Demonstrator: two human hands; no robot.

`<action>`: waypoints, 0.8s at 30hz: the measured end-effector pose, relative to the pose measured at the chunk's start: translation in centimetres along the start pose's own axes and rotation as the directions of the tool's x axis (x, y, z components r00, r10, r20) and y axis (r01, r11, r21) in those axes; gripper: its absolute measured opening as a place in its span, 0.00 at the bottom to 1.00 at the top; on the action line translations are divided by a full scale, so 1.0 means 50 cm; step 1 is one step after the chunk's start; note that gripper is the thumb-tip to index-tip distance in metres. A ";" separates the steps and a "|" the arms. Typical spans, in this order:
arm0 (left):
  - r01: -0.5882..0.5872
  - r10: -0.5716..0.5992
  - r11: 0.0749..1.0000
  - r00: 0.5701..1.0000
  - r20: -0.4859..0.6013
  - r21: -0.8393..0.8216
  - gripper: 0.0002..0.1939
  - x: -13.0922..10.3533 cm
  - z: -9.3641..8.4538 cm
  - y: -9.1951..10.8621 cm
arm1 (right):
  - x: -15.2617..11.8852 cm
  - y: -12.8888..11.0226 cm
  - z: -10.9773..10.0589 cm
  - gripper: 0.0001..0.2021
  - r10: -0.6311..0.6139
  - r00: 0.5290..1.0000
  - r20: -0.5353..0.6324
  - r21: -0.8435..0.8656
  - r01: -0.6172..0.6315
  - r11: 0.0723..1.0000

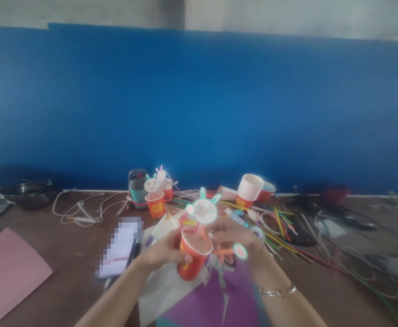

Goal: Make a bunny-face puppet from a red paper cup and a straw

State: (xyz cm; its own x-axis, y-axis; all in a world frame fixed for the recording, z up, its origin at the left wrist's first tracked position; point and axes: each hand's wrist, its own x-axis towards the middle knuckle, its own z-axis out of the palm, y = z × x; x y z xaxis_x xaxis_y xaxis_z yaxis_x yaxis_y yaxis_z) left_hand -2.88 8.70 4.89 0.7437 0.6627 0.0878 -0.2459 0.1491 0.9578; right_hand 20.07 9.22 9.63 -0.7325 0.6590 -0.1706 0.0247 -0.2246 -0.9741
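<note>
My left hand (165, 252) is wrapped round a red paper cup (188, 268) with yellow markings, tilted slightly over the papers. A white rabbit-face cutout (206, 211) with green ears stands above the cup's rim on an orange stem. Out of the cup's right side runs an orange straw (224, 251), ending in a round pink-and-white paw cutout (240, 251). A second small round cutout (190, 210) shows left of the rabbit face. My right hand (236, 236) is at the cup's right, fingers bent in behind the cutout; what they pinch is partly hidden and blurred.
Purple paper (212, 299) and white paper (158, 290) lie beneath the cup. A phone (119, 250) is at left, near pink paper (11, 277). Behind stand a finished-looking rabbit cup (156, 204), stacked paper cups (250, 188) and scattered straws (281, 236). A blue panel (199, 104) rises behind.
</note>
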 end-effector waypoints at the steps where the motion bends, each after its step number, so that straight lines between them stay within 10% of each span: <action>1: 0.000 0.000 1.000 1.000 0.001 -0.005 0.36 0.000 0.000 -0.001 | 0.000 -0.005 0.004 0.13 0.025 0.999 -0.027 -0.032 -0.026 0.999; 10: 0.068 -0.068 0.998 0.997 -0.038 -0.006 0.33 -0.005 0.007 -0.029 | 0.012 -0.002 0.007 0.11 -0.012 0.984 -0.180 -0.236 -0.031 0.971; 24: 0.031 -0.043 0.990 0.995 -0.088 -0.141 0.35 0.003 0.017 -0.033 | 0.011 0.014 -0.011 0.08 -0.080 0.992 -0.102 -0.169 0.062 0.984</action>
State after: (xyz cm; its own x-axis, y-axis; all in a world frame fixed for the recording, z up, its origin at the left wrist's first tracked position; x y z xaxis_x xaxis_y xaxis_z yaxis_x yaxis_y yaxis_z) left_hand -1.85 7.92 3.57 0.6960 0.7177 0.0216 -0.3082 0.2715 0.9117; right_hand 20.06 9.80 8.80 -0.6591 0.7445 -0.1062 0.0938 -0.0588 -0.9939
